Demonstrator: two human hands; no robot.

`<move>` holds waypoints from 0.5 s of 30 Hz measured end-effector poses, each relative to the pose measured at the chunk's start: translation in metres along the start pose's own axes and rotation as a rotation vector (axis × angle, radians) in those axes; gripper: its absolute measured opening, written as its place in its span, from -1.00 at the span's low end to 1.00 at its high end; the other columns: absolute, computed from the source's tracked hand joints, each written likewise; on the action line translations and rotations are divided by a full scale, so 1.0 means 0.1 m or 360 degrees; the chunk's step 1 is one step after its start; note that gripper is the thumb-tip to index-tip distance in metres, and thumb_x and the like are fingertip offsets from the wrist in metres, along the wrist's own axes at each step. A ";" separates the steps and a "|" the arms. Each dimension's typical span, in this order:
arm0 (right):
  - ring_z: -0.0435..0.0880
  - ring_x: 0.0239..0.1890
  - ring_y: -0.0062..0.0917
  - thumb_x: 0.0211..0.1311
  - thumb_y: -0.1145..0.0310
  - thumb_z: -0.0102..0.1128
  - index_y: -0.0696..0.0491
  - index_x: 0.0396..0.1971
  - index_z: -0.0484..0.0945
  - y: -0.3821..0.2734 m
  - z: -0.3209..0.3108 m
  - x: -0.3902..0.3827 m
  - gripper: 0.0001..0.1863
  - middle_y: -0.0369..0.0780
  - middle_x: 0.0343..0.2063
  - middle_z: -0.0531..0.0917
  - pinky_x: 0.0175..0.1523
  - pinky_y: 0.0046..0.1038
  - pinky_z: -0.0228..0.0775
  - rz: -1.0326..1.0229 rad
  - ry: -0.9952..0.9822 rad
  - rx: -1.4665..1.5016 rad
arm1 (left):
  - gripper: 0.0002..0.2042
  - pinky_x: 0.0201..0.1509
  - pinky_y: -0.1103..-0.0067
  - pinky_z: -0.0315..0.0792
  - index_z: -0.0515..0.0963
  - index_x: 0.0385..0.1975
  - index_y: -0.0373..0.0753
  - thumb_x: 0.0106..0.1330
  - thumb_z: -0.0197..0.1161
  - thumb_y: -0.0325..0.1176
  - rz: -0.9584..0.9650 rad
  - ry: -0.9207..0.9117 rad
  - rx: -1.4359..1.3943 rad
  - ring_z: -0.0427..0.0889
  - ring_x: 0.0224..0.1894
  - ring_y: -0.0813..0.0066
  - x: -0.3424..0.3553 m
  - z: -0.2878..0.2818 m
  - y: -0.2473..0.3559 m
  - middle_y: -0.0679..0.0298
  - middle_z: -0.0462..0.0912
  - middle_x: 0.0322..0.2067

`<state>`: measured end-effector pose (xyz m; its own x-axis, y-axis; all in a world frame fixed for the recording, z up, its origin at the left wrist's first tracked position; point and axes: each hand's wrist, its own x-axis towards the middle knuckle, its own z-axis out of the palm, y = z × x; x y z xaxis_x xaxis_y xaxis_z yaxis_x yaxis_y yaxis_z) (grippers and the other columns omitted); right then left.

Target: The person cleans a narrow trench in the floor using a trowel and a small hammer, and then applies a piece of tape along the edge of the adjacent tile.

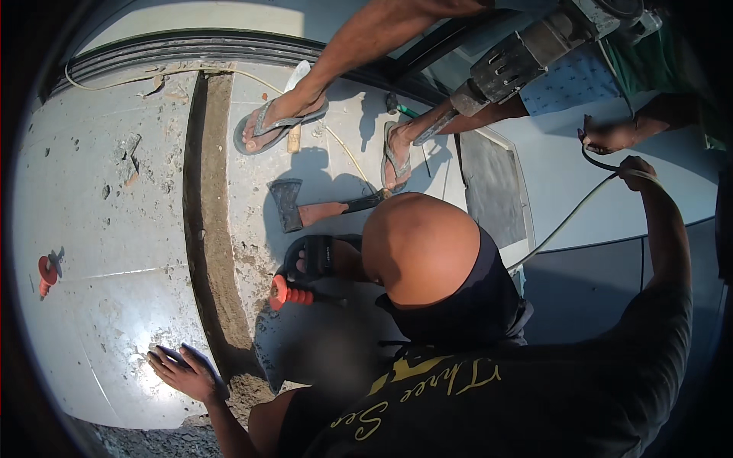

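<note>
My left hand [183,374] lies flat on the pale tile floor [114,305], fingers extended and holding nothing, beside a long narrow trench [217,160]. At the right my right hand [639,174] is closed around a thin pale cable [571,216]. The cable's dark end section loops up to a co-worker's hand [611,137], partly blurred. That person stands opposite me in flip-flops, beside a large demolition hammer [508,69]. Its bit slants down close to the person's foot. Near my sandalled foot lies a chisel with a red hand guard [290,294].
An axe [286,202] lies between my foot and the co-worker's. A second red-guarded chisel [47,276] is at far left. Broken rubble [130,160] litters the tiles. A green-handled hammer [407,111] rests behind. A dark door track [191,47] borders the far side.
</note>
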<state>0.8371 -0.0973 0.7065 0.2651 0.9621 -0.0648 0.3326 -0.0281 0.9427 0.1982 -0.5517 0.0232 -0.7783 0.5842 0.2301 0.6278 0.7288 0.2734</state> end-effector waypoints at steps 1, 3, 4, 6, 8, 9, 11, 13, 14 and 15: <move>0.72 -0.06 -0.16 0.26 0.33 0.10 0.03 -0.31 0.72 0.19 -0.10 -0.04 -0.79 -0.07 -0.21 0.74 -0.01 -0.15 0.59 0.0335 0.0318 -0.0072 | -0.41 0.50 0.11 0.08 0.27 0.41 -0.24 0.54 -0.05 0.04 0.0013 -0.0010 -0.0023 0.13 0.48 -0.05 -0.01 0.00 0.01 -0.04 0.16 0.46; 0.70 -0.01 -0.11 0.36 0.25 -0.03 0.07 -0.30 0.71 0.57 -0.37 -0.05 -0.68 -0.01 -0.17 0.72 0.04 -0.07 0.56 0.0512 0.0661 -0.0169 | -0.44 0.47 0.08 0.12 0.33 0.35 -0.32 0.54 -0.02 -0.02 0.0056 0.0027 -0.0004 0.19 0.45 -0.09 0.01 -0.01 0.01 -0.11 0.24 0.40; 0.69 0.01 -0.10 0.40 0.22 -0.10 0.06 -0.20 0.69 0.88 -0.49 0.01 -0.64 -0.01 -0.11 0.71 0.06 -0.07 0.56 0.0716 0.0768 -0.0041 | -0.45 0.47 0.08 0.12 0.33 0.35 -0.32 0.54 -0.02 -0.03 0.0070 0.0022 0.0008 0.19 0.45 -0.09 0.00 0.03 0.05 -0.11 0.23 0.41; 0.68 0.04 -0.06 0.44 0.19 -0.18 0.04 -0.12 0.69 1.20 -0.82 0.11 -0.58 -0.01 -0.04 0.69 0.10 -0.07 0.55 0.0926 0.0865 0.0110 | -0.45 0.46 0.08 0.13 0.33 0.35 -0.32 0.54 -0.02 -0.03 0.0088 0.0035 0.0035 0.20 0.44 -0.10 -0.02 0.05 -0.02 -0.11 0.23 0.41; 0.67 0.04 -0.03 0.44 0.18 -0.21 0.03 -0.14 0.71 1.20 -0.98 0.14 -0.56 0.01 -0.03 0.68 0.11 -0.08 0.54 0.0947 0.0843 0.0116 | -0.45 0.46 0.09 0.14 0.33 0.35 -0.32 0.55 -0.02 -0.04 0.0118 0.0074 0.0092 0.21 0.44 -0.10 -0.02 0.06 -0.11 -0.11 0.24 0.40; 0.66 0.06 -0.05 0.46 0.16 -0.22 0.02 -0.08 0.69 1.21 -0.95 0.19 -0.55 -0.01 -0.02 0.69 0.13 -0.07 0.52 0.0957 0.0756 0.0086 | -0.45 0.46 0.09 0.14 0.33 0.35 -0.32 0.55 -0.02 -0.04 0.0125 0.0067 0.0081 0.21 0.44 -0.10 -0.02 0.08 -0.08 -0.11 0.24 0.40; 0.65 0.09 -0.05 0.47 0.16 -0.24 0.04 -0.03 0.66 1.22 -0.65 0.33 -0.54 -0.01 0.00 0.68 0.17 -0.08 0.51 0.0985 0.0638 0.0123 | -0.45 0.46 0.08 0.14 0.33 0.35 -0.33 0.55 -0.02 -0.03 0.0155 0.0111 0.0007 0.21 0.44 -0.10 -0.05 0.14 0.01 -0.11 0.23 0.41; 0.67 0.06 -0.04 0.43 0.25 -0.16 0.11 -0.08 0.65 0.23 -0.41 0.30 -0.61 0.07 -0.04 0.68 0.14 -0.09 0.52 0.0760 0.0548 0.0185 | -0.42 0.48 0.10 0.12 0.27 0.40 -0.26 0.55 -0.04 0.01 0.0128 0.0087 0.0052 0.18 0.46 -0.07 -0.05 0.15 -0.13 -0.07 0.18 0.43; 0.67 0.05 -0.05 0.39 0.25 -0.09 0.06 -0.14 0.67 -0.05 -0.12 0.35 -0.66 0.03 -0.05 0.69 0.12 -0.09 0.53 0.0647 0.0696 0.0218 | -0.39 0.50 0.12 0.10 0.22 0.44 -0.20 0.54 -0.05 0.05 0.0104 0.0035 0.0057 0.14 0.48 -0.04 -0.09 0.19 -0.16 -0.04 0.14 0.46; 0.67 0.06 -0.08 0.38 0.28 -0.06 0.03 -0.14 0.68 -0.60 0.00 0.34 -0.68 0.03 -0.05 0.69 0.10 -0.08 0.54 0.0539 0.0387 0.0332 | -0.39 0.50 0.12 0.10 0.22 0.44 -0.20 0.54 -0.05 0.05 0.0086 0.0047 0.0087 0.14 0.48 -0.04 -0.08 0.16 -0.18 -0.04 0.14 0.46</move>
<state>0.8262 -0.0633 0.6479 0.1785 0.9242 0.3376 0.4452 -0.3818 0.8099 0.1931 -0.5637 0.0014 -0.7421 0.6131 0.2710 0.6670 0.7152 0.2086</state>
